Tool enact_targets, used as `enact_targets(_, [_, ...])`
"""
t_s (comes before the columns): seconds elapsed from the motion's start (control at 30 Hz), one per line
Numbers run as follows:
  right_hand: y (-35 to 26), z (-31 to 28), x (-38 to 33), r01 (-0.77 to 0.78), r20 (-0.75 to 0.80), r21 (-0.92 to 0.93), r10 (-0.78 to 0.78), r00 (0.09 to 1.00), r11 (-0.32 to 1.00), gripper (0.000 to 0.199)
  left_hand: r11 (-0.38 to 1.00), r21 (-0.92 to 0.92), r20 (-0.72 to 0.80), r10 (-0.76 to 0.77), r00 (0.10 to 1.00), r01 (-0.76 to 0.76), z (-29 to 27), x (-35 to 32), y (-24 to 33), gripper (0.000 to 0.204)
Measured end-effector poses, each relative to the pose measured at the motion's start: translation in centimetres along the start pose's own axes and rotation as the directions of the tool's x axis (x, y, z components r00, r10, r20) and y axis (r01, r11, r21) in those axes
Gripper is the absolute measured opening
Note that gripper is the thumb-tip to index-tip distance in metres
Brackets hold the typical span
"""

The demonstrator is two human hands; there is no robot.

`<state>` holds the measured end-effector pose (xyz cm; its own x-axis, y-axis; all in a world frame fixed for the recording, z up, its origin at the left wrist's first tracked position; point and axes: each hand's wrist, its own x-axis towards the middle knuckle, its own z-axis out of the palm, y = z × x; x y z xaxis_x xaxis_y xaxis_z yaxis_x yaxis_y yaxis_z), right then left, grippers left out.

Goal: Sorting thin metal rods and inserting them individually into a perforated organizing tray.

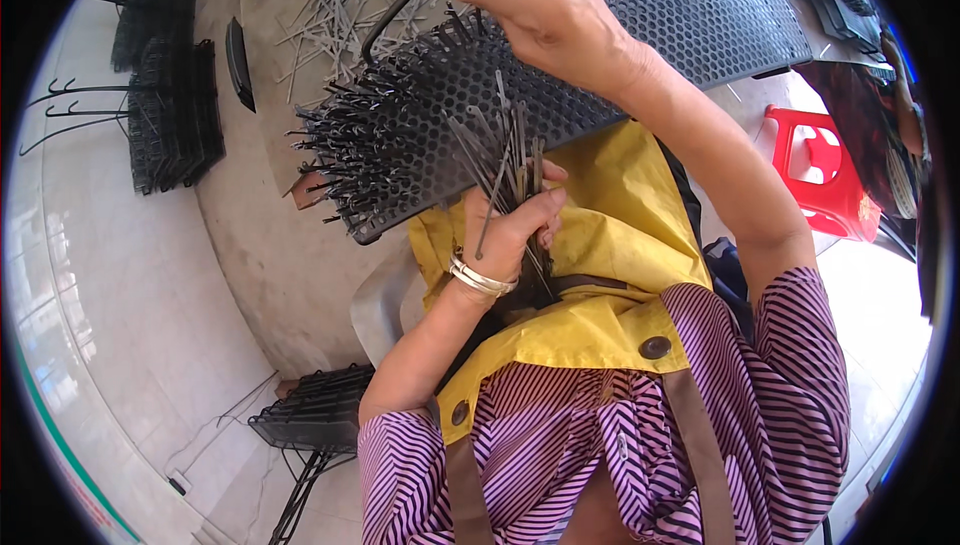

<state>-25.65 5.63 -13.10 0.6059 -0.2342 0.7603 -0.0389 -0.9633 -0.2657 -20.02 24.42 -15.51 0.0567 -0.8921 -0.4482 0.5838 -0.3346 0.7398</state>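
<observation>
Black perforated plastic panel [600, 55] leans on the lap — left hand [505, 230] grips spare grey metal pins [505, 160], right hand [550, 10] pinches one in.

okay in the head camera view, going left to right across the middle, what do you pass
Stack of black racks → black perforated panel stuck with pins → left hand holding a bundle of grey pins → right forearm → red plastic stool.
</observation>
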Motion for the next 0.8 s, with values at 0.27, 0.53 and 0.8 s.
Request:
enact_targets(0.27, [0.4,-0.5,0.8,0.084,0.183,-0.055,-0.072,0.980,0.995,0.016,1.000,-0.024,-0.008,0.003,1.000,-0.003,0.0,0.0,-0.2,0.019])
enact_targets(0.53, [-1.5,-0.9,-2.0,-0.009,0.040,-0.143,0.015,0.999,0.990,0.025,0.999,-0.030,0.004,-0.013,1.000,0.013,-0.3,0.0,-0.1,0.019])
enact_targets(0.8, [-5.6,-3.1,-2.8,-0.802,0.529,0.527,0.629,0.569,0.282,0.010,0.999,-0.048,0.069,-0.019,0.997,0.022,-0.4,-0.1,-0.2,0.022])
